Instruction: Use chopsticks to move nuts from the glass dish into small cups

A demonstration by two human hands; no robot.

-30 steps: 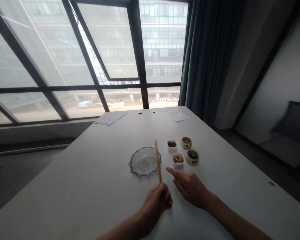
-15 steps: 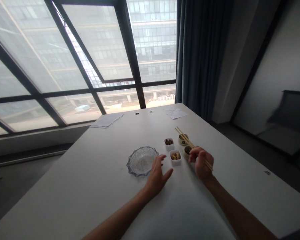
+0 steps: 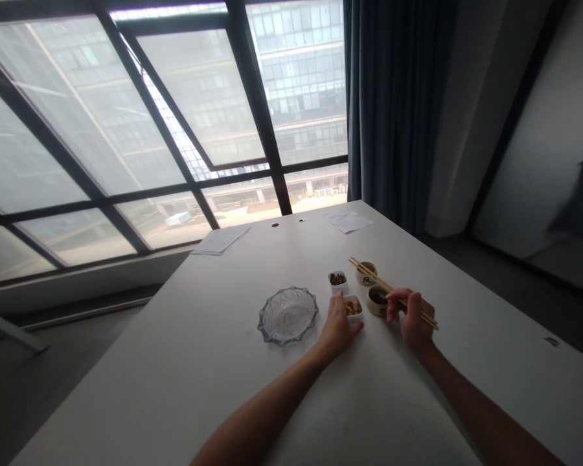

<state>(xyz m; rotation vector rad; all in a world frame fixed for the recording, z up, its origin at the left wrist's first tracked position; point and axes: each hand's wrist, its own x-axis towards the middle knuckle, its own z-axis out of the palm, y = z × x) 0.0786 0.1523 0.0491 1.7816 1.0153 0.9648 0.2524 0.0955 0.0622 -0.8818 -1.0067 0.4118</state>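
Observation:
My right hand holds a pair of wooden chopsticks above the white table, their tips reaching over a round cream bowl. Just left of that hand stands a second cream bowl of dark food. My left hand lies against a small white square dish of nuts, its fingers apart around the near corner. Behind that dish is a matching dish of dark food. A cut-glass dish sits left of my left hand and looks bare.
The white table runs away toward a large window. Papers and a sheet lie near its far edge. A dark blue curtain hangs at the table's far right corner.
My left hand has moved forward from beside the glass dish onto the nut dish. The chopsticks remain in my right hand, and the view has shifted slightly.

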